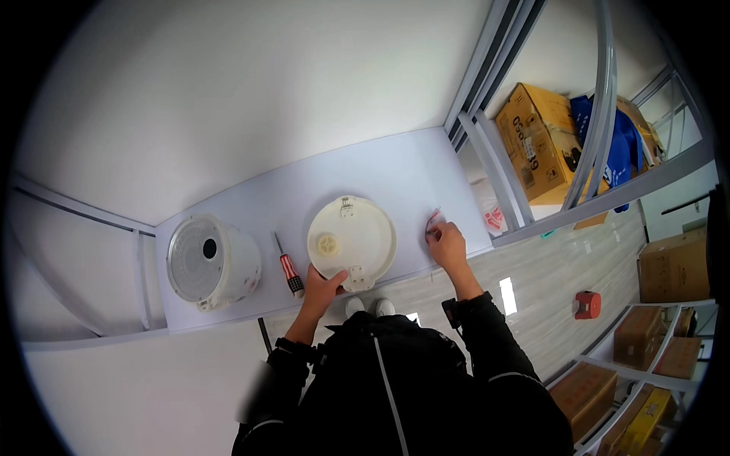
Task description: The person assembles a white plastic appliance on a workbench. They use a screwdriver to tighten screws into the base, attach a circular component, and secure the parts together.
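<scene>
A round cream-white plastic cover, hollow side up, lies at the middle of the table with a small ribbed round part inside it. My left hand grips its near rim, thumb on top and the other fingers hidden below. Close to the table's right end, my right hand is closed in a pinch by some thin reddish strands, too small to make out. Left of the cover is a red-and-black-handled screwdriver. Farther left stands a white drum-shaped appliance body with a grey end plate and a dark round hole.
The pale table meets a white wall behind. Past its right end, a metal-framed rack holds a yellow-brown carton and a blue bag. A red stool stands on the floor; shelves with cartons are at lower right.
</scene>
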The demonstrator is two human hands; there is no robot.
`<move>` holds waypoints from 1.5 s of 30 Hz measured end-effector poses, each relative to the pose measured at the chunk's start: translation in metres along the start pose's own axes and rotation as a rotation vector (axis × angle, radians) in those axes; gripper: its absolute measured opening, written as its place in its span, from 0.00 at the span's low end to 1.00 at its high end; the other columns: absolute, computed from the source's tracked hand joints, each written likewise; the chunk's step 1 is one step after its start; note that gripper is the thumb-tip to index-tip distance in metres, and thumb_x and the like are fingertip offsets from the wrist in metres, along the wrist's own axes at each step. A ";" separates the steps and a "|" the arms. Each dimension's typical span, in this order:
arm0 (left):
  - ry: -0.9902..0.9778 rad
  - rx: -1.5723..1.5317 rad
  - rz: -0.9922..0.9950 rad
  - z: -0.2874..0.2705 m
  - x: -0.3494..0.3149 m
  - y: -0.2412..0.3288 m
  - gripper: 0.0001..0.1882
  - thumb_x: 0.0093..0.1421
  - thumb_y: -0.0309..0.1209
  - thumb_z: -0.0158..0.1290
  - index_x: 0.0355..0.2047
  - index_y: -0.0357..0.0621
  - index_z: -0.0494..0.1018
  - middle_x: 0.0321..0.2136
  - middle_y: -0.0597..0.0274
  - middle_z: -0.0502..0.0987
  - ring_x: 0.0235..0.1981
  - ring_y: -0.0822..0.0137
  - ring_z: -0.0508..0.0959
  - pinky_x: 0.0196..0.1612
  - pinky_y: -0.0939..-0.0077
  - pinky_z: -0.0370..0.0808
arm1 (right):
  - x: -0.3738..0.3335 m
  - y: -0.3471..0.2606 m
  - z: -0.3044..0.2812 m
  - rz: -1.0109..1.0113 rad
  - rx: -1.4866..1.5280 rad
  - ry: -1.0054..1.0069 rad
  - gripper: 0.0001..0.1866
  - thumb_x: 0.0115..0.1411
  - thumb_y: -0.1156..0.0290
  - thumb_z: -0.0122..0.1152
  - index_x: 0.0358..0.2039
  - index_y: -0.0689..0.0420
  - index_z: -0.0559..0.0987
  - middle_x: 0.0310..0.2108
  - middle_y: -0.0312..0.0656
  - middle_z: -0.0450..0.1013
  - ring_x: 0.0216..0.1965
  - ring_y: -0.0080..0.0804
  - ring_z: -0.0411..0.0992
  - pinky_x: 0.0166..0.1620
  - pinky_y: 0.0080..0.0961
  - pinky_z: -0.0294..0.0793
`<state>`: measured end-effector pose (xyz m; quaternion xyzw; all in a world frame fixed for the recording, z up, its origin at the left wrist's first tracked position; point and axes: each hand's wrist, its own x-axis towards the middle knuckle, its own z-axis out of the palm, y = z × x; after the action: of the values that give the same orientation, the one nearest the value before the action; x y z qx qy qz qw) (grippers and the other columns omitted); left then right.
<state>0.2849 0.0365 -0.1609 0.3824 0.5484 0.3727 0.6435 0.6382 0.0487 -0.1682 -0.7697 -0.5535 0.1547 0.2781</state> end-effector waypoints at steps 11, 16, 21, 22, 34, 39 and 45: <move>0.041 0.005 -0.061 -0.002 -0.006 -0.001 0.35 0.62 0.28 0.69 0.62 0.32 0.60 0.52 0.49 0.79 0.43 0.63 0.86 0.38 0.69 0.89 | -0.002 0.003 0.005 -0.016 -0.025 0.038 0.07 0.60 0.70 0.72 0.37 0.56 0.85 0.37 0.48 0.81 0.39 0.49 0.82 0.44 0.43 0.81; 0.050 0.035 -0.087 -0.004 -0.010 -0.001 0.36 0.62 0.29 0.69 0.63 0.32 0.60 0.52 0.49 0.79 0.44 0.63 0.86 0.38 0.70 0.88 | -0.004 -0.001 0.005 -0.017 -0.008 0.043 0.07 0.60 0.71 0.72 0.39 0.56 0.84 0.37 0.47 0.80 0.38 0.48 0.81 0.43 0.42 0.81; 0.056 0.038 -0.089 -0.004 -0.012 0.000 0.36 0.63 0.29 0.69 0.64 0.33 0.60 0.52 0.50 0.79 0.45 0.63 0.85 0.40 0.70 0.88 | -0.006 -0.001 0.004 -0.112 0.014 0.040 0.05 0.61 0.73 0.71 0.38 0.54 0.85 0.36 0.44 0.79 0.37 0.47 0.81 0.41 0.42 0.80; 0.058 0.043 -0.088 -0.003 -0.013 0.000 0.36 0.63 0.29 0.69 0.64 0.33 0.60 0.52 0.50 0.79 0.45 0.63 0.85 0.40 0.70 0.88 | -0.007 -0.003 0.002 -0.112 0.001 0.022 0.04 0.61 0.73 0.70 0.37 0.53 0.85 0.36 0.43 0.79 0.37 0.46 0.81 0.41 0.42 0.80; 0.045 0.071 -0.084 -0.002 -0.011 0.001 0.36 0.62 0.28 0.69 0.63 0.32 0.60 0.51 0.49 0.79 0.45 0.63 0.85 0.39 0.71 0.88 | -0.006 -0.005 -0.001 -0.142 -0.085 -0.052 0.02 0.64 0.71 0.66 0.36 0.53 0.84 0.39 0.44 0.78 0.40 0.52 0.80 0.43 0.46 0.80; 0.047 0.060 -0.088 -0.004 -0.009 -0.003 0.37 0.62 0.28 0.69 0.64 0.32 0.59 0.53 0.47 0.78 0.46 0.62 0.86 0.39 0.70 0.89 | -0.006 -0.011 -0.003 -0.101 -0.085 -0.031 0.03 0.67 0.71 0.63 0.39 0.54 0.82 0.41 0.45 0.78 0.41 0.54 0.80 0.43 0.47 0.79; 0.073 0.099 -0.096 0.000 -0.003 0.007 0.39 0.62 0.27 0.70 0.64 0.38 0.56 0.55 0.49 0.76 0.47 0.59 0.86 0.40 0.64 0.91 | 0.000 -0.027 -0.017 -0.077 0.047 0.093 0.05 0.71 0.68 0.60 0.41 0.54 0.81 0.41 0.45 0.82 0.41 0.53 0.81 0.44 0.47 0.81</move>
<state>0.2845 0.0368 -0.1529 0.3731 0.6072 0.3275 0.6204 0.6269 0.0504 -0.1386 -0.7475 -0.5652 0.1208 0.3274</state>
